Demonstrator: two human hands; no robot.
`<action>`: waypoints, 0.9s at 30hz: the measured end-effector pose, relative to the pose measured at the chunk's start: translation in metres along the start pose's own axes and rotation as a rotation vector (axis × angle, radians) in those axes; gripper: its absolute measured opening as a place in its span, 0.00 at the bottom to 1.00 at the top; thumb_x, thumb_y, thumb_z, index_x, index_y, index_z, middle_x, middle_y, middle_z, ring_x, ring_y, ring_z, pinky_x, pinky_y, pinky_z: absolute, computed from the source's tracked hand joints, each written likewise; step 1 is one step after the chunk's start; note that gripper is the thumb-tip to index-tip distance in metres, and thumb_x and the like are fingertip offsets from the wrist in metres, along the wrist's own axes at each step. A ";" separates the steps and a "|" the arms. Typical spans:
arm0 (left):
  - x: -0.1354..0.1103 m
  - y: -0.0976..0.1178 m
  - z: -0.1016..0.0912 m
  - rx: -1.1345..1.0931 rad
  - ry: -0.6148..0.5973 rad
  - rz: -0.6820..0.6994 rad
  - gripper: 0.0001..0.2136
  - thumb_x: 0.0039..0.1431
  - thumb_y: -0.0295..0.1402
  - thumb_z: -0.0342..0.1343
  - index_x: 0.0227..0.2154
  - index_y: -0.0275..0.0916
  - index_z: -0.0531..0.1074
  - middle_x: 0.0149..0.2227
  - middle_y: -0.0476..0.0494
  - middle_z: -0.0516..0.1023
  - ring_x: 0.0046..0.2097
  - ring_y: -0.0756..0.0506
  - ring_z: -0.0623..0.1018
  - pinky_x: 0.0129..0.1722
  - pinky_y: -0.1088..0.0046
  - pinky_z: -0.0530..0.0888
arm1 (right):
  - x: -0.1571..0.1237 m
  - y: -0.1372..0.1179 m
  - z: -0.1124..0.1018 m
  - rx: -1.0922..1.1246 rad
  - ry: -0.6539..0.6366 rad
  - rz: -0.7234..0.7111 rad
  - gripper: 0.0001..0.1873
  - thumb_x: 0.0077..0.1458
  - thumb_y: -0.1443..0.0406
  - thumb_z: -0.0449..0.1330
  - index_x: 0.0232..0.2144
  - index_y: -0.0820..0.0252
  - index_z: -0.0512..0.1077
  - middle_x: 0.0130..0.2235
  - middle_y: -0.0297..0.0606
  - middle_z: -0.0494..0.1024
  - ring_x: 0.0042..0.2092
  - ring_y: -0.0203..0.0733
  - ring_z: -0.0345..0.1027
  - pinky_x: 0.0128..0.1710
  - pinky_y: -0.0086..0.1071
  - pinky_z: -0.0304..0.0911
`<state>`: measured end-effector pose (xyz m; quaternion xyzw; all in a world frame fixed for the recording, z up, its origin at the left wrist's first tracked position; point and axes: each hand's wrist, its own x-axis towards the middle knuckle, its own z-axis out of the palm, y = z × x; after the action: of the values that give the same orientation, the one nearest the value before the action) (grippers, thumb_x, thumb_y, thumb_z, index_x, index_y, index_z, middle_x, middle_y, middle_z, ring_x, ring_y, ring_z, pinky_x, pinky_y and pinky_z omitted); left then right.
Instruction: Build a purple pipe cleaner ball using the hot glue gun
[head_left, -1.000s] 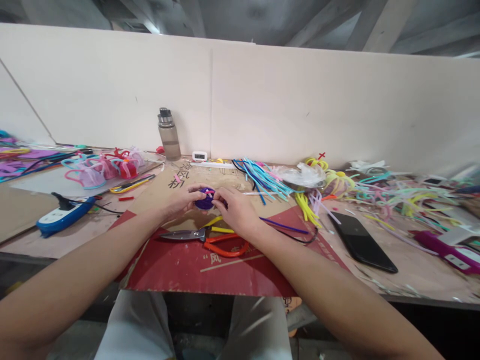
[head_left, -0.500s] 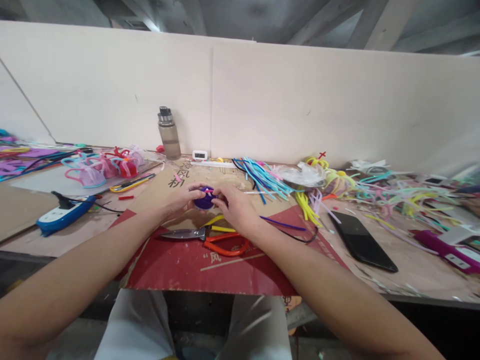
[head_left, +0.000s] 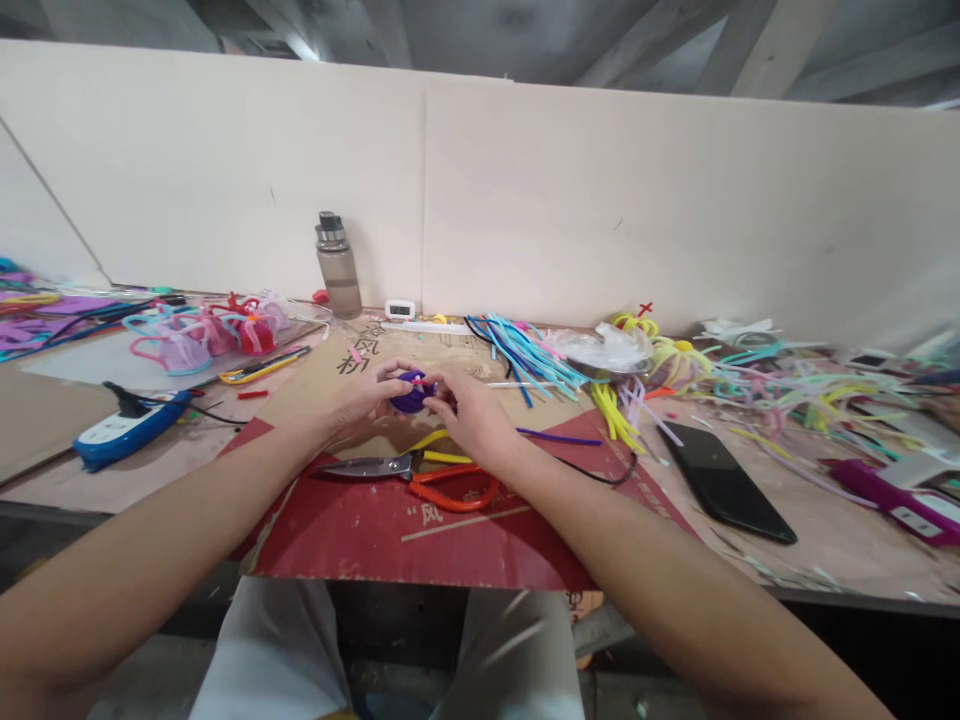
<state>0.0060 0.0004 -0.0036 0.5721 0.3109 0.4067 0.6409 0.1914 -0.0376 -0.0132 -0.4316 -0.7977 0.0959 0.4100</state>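
My left hand is closed on the left side of a small round purple coil, which looks wound from pipe cleaner. A bit of pink shows at its top. My right hand pinches the coil's right side with thumb and fingers. A purple pipe cleaner sticks out to the right from behind my right wrist; whether it joins the coil is hidden. Just below my hands, scissors with orange handles lie on the red and brown cardboard, beside a yellow-handled tool partly covered by my right hand.
Light blue pipe cleaners and yellow ones lie behind and right. A black phone rests at right. Left are a blue power strip, a utility knife and pink basket-like pieces. A bottle stands against the partition.
The purple coil has turned slightly between my fingers. The purple pipe cleaner's end has shifted a little left and up. Both hands keep nearly the same place.
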 end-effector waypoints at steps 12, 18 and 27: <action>0.000 -0.003 0.002 -0.047 -0.052 0.018 0.12 0.51 0.30 0.63 0.39 0.38 0.71 0.38 0.43 0.77 0.36 0.45 0.78 0.33 0.66 0.78 | 0.000 0.003 0.002 0.002 0.023 -0.012 0.10 0.56 0.69 0.58 0.43 0.59 0.69 0.31 0.33 0.72 0.32 0.37 0.63 0.35 0.30 0.58; -0.001 -0.002 0.003 -0.015 -0.077 0.051 0.11 0.52 0.31 0.62 0.39 0.36 0.71 0.37 0.44 0.76 0.34 0.47 0.77 0.30 0.70 0.77 | 0.000 0.000 0.000 0.005 0.017 0.007 0.11 0.56 0.69 0.59 0.43 0.59 0.69 0.32 0.34 0.72 0.32 0.37 0.63 0.34 0.30 0.58; 0.003 -0.002 -0.004 -0.040 -0.008 0.124 0.13 0.51 0.32 0.62 0.40 0.37 0.71 0.40 0.43 0.76 0.37 0.46 0.78 0.29 0.72 0.78 | 0.000 -0.002 -0.003 -0.024 0.026 0.004 0.16 0.55 0.67 0.60 0.47 0.60 0.67 0.33 0.35 0.73 0.33 0.38 0.65 0.35 0.31 0.59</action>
<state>0.0042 0.0055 -0.0064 0.5790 0.2641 0.4493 0.6271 0.1930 -0.0395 -0.0103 -0.4392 -0.7928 0.0813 0.4147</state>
